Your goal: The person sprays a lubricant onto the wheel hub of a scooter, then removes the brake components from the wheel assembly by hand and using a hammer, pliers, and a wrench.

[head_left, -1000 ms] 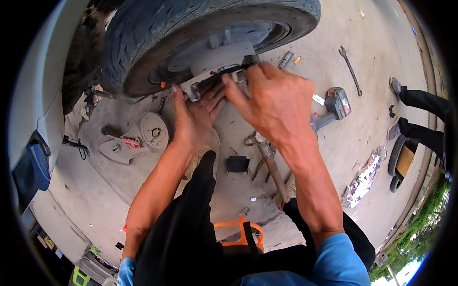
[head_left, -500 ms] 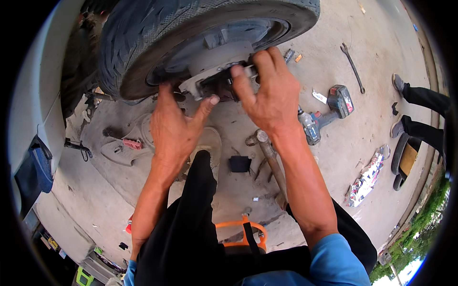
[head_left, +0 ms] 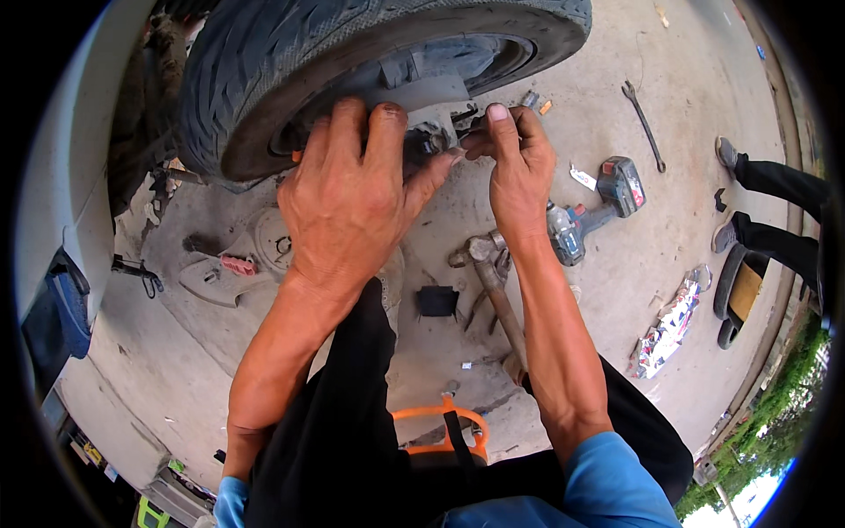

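A wheel with a thick black tyre (head_left: 255, 70) fills the top of the view. At the near side of its hub sits a grey and black metal part that looks like a brake caliper (head_left: 443, 119). My left hand (head_left: 348, 194) is wrapped over the caliper's left side, fingers bent over the top and thumb along the near edge; it covers much of the part. At the caliper's right end, my right hand (head_left: 521, 167) is closed in a pinch, its thumb up. What lies between those right fingertips is hidden.
On the concrete floor right of my hands lie a cordless impact wrench (head_left: 581, 224) and a spanner (head_left: 645, 123). A hammer (head_left: 497, 295) and a small black box (head_left: 437, 301) lie below. An orange frame (head_left: 440, 411) stands between my legs. Another person's feet (head_left: 726, 194) are at far right.
My left hand has moved up and right, from the part's lower left to over its top. The right hand has slid off its upper face to its right end, fingers now pinched.
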{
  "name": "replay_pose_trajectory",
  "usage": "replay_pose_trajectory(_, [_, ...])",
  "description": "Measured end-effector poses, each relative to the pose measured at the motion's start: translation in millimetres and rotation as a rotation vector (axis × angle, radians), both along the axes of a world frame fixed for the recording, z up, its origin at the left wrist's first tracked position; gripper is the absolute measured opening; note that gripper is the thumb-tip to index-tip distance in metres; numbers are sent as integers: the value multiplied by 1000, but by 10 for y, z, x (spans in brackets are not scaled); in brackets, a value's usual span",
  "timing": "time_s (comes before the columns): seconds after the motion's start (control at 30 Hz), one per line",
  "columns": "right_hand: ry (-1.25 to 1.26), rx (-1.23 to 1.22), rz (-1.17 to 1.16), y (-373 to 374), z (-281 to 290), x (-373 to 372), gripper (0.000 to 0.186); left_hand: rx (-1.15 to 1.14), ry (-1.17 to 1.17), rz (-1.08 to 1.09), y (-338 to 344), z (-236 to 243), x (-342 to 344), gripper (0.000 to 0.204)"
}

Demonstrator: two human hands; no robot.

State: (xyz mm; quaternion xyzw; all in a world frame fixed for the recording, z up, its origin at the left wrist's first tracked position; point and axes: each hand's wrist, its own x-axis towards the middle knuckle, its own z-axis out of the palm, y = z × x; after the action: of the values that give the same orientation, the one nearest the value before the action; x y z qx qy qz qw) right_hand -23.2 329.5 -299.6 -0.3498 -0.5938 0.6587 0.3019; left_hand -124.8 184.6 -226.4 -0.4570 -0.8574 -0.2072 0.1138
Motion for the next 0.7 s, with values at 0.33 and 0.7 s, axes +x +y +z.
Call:
replay_pose_trajectory(0.33, [-190,984,145,-136,450,-118,26,471,-759,203,-448,-621,41,61])
replay_pose_trajectory(0.7, [-138,266,17,50,58,6,29,-41,28,59,146,127,26,46])
